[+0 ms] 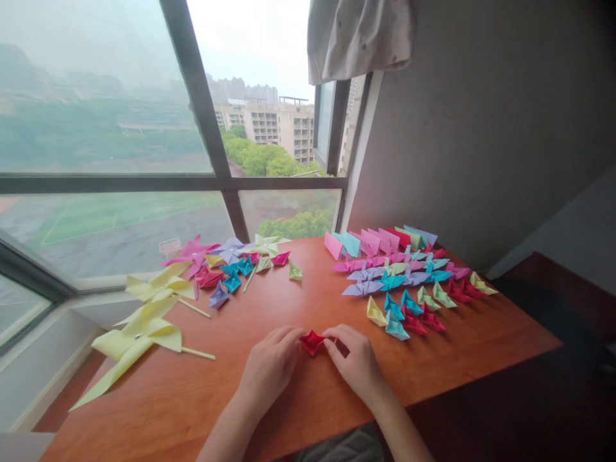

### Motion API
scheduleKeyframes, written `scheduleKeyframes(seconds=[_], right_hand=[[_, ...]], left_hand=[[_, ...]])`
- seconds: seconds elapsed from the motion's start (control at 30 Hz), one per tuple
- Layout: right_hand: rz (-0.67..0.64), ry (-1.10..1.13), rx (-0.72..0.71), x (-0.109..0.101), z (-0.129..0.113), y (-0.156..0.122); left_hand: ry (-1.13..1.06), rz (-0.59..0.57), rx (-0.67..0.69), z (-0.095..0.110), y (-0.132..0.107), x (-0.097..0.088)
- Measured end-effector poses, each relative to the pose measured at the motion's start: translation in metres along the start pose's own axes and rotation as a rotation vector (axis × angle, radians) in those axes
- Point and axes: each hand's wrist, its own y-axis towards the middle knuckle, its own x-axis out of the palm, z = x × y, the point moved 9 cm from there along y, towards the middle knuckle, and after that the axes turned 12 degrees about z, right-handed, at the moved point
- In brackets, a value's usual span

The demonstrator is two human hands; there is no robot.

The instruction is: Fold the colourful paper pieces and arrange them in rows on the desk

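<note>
A small red folded paper piece (312, 341) lies on the wooden table (269, 301) near its front edge. My left hand (269, 366) pinches its left side with fingers curled. My right hand (353, 359) pinches its right side, fingers pressed together on the paper. Both hands rest on the tabletop.
Several folded paper pieces in pink, blue, green and red (404, 276) lie at the right. Large yellow paper pinwheels on sticks (139, 333) lie at the left, with smaller coloured pinwheels and folds (231, 263) behind. A window runs along the far edge; a wall stands at right.
</note>
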Motion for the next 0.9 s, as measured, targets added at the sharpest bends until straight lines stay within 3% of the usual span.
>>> scheduleKeyframes(seconds=[0.27, 0.43, 0.53, 0.73, 0.83, 0.9], right_hand=[[0.056, 0.006, 0.010, -0.004, 0.001, 0.002], [0.156, 0.021, 0.013, -0.030, 0.001, -0.001], [0.291, -0.075, -0.003, -0.077, 0.008, -0.003], [0.609, -0.555, -0.079, -0.200, 0.042, -0.012], [0.699, -0.721, -0.013, -0.244, 0.075, -0.021], [0.730, -0.771, 0.043, -0.260, 0.097, -0.027]], left_hand=[[0.030, -0.039, -0.104, -0.012, -0.002, 0.002], [0.007, -0.097, -0.099, -0.009, -0.002, 0.005], [0.004, -0.128, -0.098, -0.008, -0.002, 0.007], [0.015, -0.146, -0.099, -0.008, -0.003, 0.008], [0.014, -0.161, -0.103, -0.008, -0.003, 0.009], [0.017, -0.165, -0.103, -0.008, -0.003, 0.009]])
